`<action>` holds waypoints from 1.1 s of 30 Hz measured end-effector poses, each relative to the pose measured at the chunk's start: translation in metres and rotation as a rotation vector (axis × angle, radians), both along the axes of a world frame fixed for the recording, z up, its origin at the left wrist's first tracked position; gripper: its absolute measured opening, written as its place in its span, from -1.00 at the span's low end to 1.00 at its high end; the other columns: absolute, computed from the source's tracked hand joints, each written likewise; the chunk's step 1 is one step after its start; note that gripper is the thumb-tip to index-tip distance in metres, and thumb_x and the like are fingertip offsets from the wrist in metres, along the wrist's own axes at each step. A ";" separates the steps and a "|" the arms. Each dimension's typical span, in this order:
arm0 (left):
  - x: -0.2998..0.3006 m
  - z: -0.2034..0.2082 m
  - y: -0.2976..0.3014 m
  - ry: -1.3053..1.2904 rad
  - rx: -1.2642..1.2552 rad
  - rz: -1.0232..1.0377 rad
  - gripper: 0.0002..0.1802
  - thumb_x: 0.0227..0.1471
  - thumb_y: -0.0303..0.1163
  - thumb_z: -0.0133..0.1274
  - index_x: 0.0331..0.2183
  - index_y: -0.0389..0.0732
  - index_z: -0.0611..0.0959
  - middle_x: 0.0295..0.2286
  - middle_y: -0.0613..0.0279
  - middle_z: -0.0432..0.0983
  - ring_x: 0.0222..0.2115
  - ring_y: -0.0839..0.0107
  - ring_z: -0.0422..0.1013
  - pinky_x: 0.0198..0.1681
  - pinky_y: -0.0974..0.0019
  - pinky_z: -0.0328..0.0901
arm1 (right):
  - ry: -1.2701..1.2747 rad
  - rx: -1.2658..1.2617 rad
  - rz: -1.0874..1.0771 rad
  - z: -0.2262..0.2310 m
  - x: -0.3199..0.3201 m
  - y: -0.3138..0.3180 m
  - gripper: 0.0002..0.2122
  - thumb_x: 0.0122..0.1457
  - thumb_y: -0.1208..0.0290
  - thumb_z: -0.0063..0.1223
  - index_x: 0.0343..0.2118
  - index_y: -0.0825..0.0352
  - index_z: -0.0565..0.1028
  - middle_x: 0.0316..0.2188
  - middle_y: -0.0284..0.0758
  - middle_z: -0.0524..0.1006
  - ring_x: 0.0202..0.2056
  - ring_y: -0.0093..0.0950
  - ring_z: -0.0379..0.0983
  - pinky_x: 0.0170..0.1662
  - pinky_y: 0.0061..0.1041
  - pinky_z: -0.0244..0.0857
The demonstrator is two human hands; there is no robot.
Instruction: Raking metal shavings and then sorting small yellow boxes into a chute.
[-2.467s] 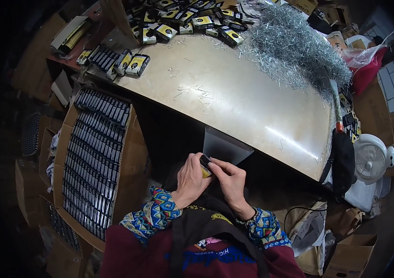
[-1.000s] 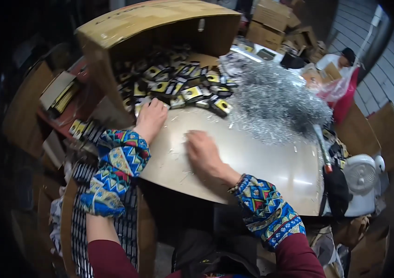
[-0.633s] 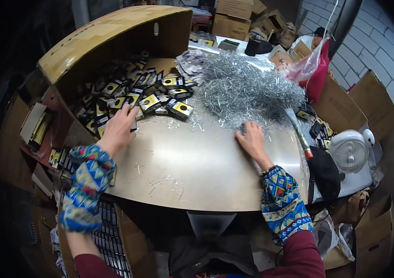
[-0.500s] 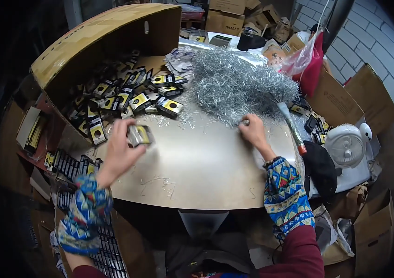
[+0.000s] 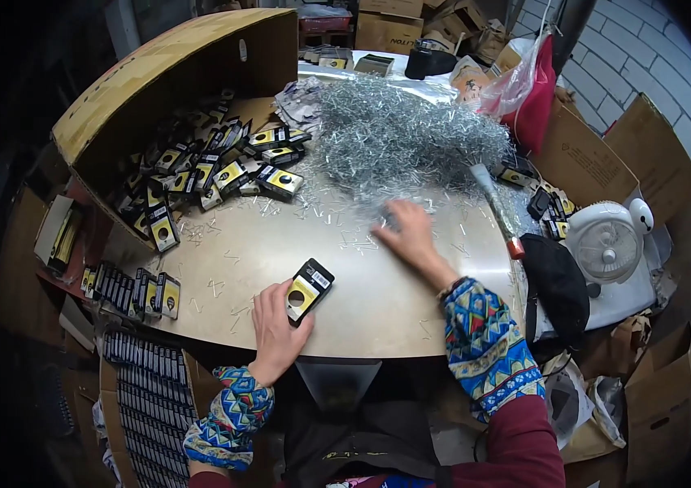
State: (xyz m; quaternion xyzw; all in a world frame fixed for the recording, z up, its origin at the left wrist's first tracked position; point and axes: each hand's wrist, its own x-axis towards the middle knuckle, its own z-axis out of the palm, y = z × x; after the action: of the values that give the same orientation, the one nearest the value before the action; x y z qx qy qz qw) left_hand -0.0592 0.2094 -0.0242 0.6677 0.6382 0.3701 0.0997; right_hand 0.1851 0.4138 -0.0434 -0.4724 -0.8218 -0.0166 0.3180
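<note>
Near the front edge of the table, my left hand (image 5: 279,327) is closed on a small black, yellow and white flat box (image 5: 306,289), its thumb and fingers along the box's lower sides. The box is tilted, with its printed face upward. Further off and to the right, my right hand (image 5: 411,236) is over the near edge of a large heap of thin silvery pins (image 5: 410,122). Its thumb stands apart from the fingers, and nothing shows between them. Loose pins scatter around the fingertips, where the picture is slightly blurred.
A big cardboard box (image 5: 175,57) on its side at the far left holds many similar small boxes (image 5: 232,175). Rows of packed boxes (image 5: 146,382) stand in a carton at lower left. A clear tube with a red end (image 5: 516,247), a black bag (image 5: 553,293) and a white fan (image 5: 608,244) are on the right.
My left hand has brought the box down and right, from near the small-box pile to the table's front. My right hand has moved slightly left, and its fingers have spread.
</note>
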 end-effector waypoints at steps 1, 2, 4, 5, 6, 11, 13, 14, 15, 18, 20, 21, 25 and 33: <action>0.002 0.000 -0.001 0.055 -0.011 0.011 -0.31 -0.17 -0.37 0.19 0.04 -0.27 0.34 -0.08 0.01 0.26 -0.05 0.05 0.19 0.04 0.08 0.10 | 0.033 -0.052 0.115 0.006 -0.005 -0.014 -0.52 0.02 0.15 0.19 -0.03 0.32 0.46 -0.15 -0.17 0.53 -0.06 -0.20 0.39 0.05 -0.18 0.20; 0.003 0.000 -0.001 0.110 -0.023 0.022 -0.32 -0.16 -0.36 0.19 0.03 -0.26 0.36 -0.08 0.04 0.26 -0.05 0.07 0.19 0.02 0.09 0.11 | 0.066 -0.105 0.230 0.011 -0.007 -0.022 -0.53 0.00 0.19 0.18 -0.03 0.32 0.45 -0.13 -0.17 0.52 -0.06 -0.21 0.37 0.05 -0.18 0.19; 0.007 0.002 0.000 0.106 -0.021 0.022 -0.33 -0.16 -0.35 0.19 0.03 -0.25 0.37 -0.07 0.05 0.27 -0.06 0.08 0.20 0.01 0.09 0.11 | 0.141 -0.225 0.044 0.006 0.006 -0.009 -0.59 -0.05 0.45 0.09 -0.06 0.30 0.46 -0.15 -0.18 0.52 -0.11 -0.24 0.40 -0.08 -0.31 0.30; 0.008 0.004 0.002 0.098 -0.013 0.017 -0.34 -0.15 -0.34 0.20 0.02 -0.25 0.38 -0.07 0.07 0.27 -0.06 0.09 0.20 0.00 0.10 0.12 | 0.082 -0.182 -0.033 0.011 0.015 -0.004 -0.66 -0.03 0.45 0.11 -0.12 0.32 0.49 -0.18 -0.16 0.53 -0.15 -0.25 0.43 -0.12 -0.34 0.32; 0.009 0.004 0.002 0.101 -0.011 0.019 -0.34 -0.15 -0.34 0.20 0.02 -0.25 0.38 -0.07 0.07 0.27 -0.06 0.09 0.20 0.00 0.10 0.12 | 0.023 -0.138 -0.110 0.016 0.021 0.000 -0.72 0.00 0.44 0.12 -0.18 0.34 0.53 -0.21 -0.15 0.55 -0.18 -0.27 0.46 -0.16 -0.38 0.34; 0.009 0.004 0.000 0.125 -0.009 0.056 -0.35 -0.15 -0.32 0.20 0.02 -0.24 0.39 -0.07 0.08 0.29 -0.06 0.11 0.21 -0.01 0.10 0.12 | 0.555 -0.624 0.070 0.056 0.018 0.013 -0.79 0.10 0.30 0.16 -0.35 0.37 0.58 -0.36 -0.21 0.59 -0.33 -0.36 0.51 -0.26 -0.42 0.36; 0.011 0.001 0.001 0.130 0.016 0.049 -0.35 -0.15 -0.31 0.20 0.02 -0.24 0.39 -0.08 0.08 0.30 -0.06 0.11 0.22 -0.01 0.11 0.12 | 0.389 -0.402 0.039 0.047 0.026 0.020 -0.67 0.11 0.15 0.17 -0.25 0.35 0.57 -0.27 -0.19 0.58 -0.24 -0.33 0.51 -0.17 -0.40 0.37; 0.011 0.000 0.003 0.138 0.035 0.054 -0.35 -0.15 -0.31 0.20 0.02 -0.24 0.39 -0.08 0.08 0.30 -0.07 0.12 0.22 -0.02 0.12 0.13 | 0.390 -0.399 0.037 0.036 0.022 0.021 -0.67 0.11 0.15 0.17 -0.25 0.35 0.57 -0.27 -0.19 0.58 -0.24 -0.33 0.51 -0.17 -0.40 0.37; 0.012 0.000 0.004 0.138 0.038 0.052 -0.35 -0.15 -0.31 0.20 0.02 -0.24 0.39 -0.08 0.08 0.30 -0.07 0.12 0.22 -0.02 0.12 0.13 | 0.188 -0.238 -0.002 0.021 0.014 0.017 -0.63 0.10 0.11 0.16 -0.19 0.33 0.56 -0.17 -0.15 0.55 -0.16 -0.25 0.48 -0.07 -0.34 0.33; 0.011 0.000 0.002 0.137 0.013 0.064 -0.35 -0.14 -0.31 0.20 0.02 -0.24 0.39 -0.08 0.08 0.31 -0.06 0.13 0.22 -0.03 0.14 0.13 | -0.044 -0.122 0.116 -0.003 -0.017 -0.010 -0.53 0.09 0.05 0.14 -0.03 0.27 0.50 0.07 -0.06 0.39 0.13 -0.06 0.21 0.19 -0.15 0.09; 0.010 -0.001 -0.002 0.121 0.012 0.064 -0.35 -0.14 -0.30 0.20 0.02 -0.23 0.39 -0.08 0.09 0.31 -0.07 0.14 0.23 -0.04 0.15 0.14 | 0.111 -0.213 0.335 -0.002 -0.017 -0.021 -0.54 0.07 0.09 0.16 -0.06 0.32 0.49 0.09 -0.04 0.37 0.13 -0.07 0.22 0.18 -0.16 0.10; 0.009 0.001 -0.002 0.121 0.010 0.065 -0.36 -0.14 -0.30 0.20 0.01 -0.22 0.40 -0.08 0.10 0.31 -0.06 0.15 0.23 -0.04 0.16 0.14 | 0.110 -0.214 0.343 -0.001 -0.015 -0.022 -0.54 0.07 0.09 0.16 -0.06 0.32 0.49 0.09 -0.04 0.37 0.13 -0.07 0.22 0.18 -0.16 0.10; 0.012 0.003 -0.001 0.103 0.014 0.062 -0.36 -0.15 -0.29 0.20 0.00 -0.23 0.40 -0.07 0.09 0.32 -0.06 0.15 0.24 -0.02 0.15 0.13 | 0.086 -0.088 0.093 -0.001 0.005 -0.022 -0.68 0.05 0.30 0.14 -0.16 0.36 0.49 0.00 -0.03 0.42 0.03 -0.13 0.34 0.09 -0.23 0.23; 0.007 -0.002 -0.001 0.120 0.012 0.068 -0.32 -0.15 -0.29 0.20 0.03 -0.24 0.37 -0.07 0.09 0.30 -0.05 0.14 0.22 -0.05 0.14 0.15 | 0.710 -0.564 0.145 0.061 0.004 -0.016 -0.80 0.11 0.42 0.16 -0.27 0.43 0.51 -0.50 -0.32 0.59 -0.49 -0.62 0.52 -0.48 -0.64 0.39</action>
State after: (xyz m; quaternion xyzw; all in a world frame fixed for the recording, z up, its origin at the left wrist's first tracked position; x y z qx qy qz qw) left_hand -0.0522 0.2089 -0.0265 0.6673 0.6631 0.3363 0.0450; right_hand 0.1892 0.3981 0.0177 -0.4581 -0.6656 0.3928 0.4392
